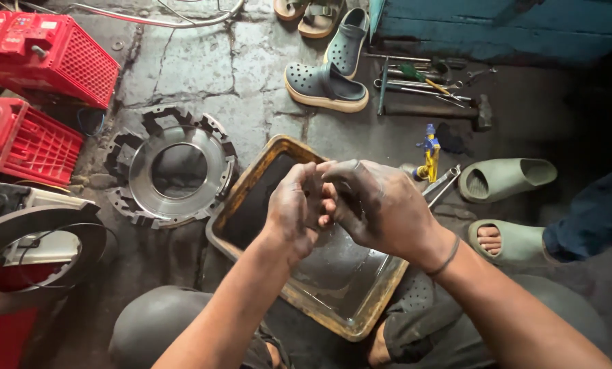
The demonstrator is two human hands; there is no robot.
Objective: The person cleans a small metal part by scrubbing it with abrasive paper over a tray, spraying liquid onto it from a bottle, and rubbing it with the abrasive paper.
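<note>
**Two soiled hands joined above an oil tray, workshop floor**

Landmark: rectangular metal tray with yellowed rim (pixel 241 193), holding dark liquid, on cracked concrete between the person's knees.

- Left hand (pixel 293 208) and right hand (pixel 377 205): both grease-blackened, held directly above the tray, probably so drips or a dropped piece land in it. Fingers curled and pressed together, fingertips meeting. Whether they pinch a small part cannot be told; anything held is hidden between them.
- Round toothed steel clutch plate with central hole (pixel 172 167): flat on the floor just left of the tray.
- Red plastic crates (pixel 46 51): far left of the tray, partly cut off.
- Dark disc on red stand (pixel 36 246): left of the tray, edge cropped.
- Grey clogs (pixel 326 85): beyond the tray.
- Hammer and loose hand tools (pixel 432 102): beyond and right of the tray, laid within reach.
- Pale green slides (pixel 507 179): right of the tray; one holds another person's foot, leg cut off.
</note>
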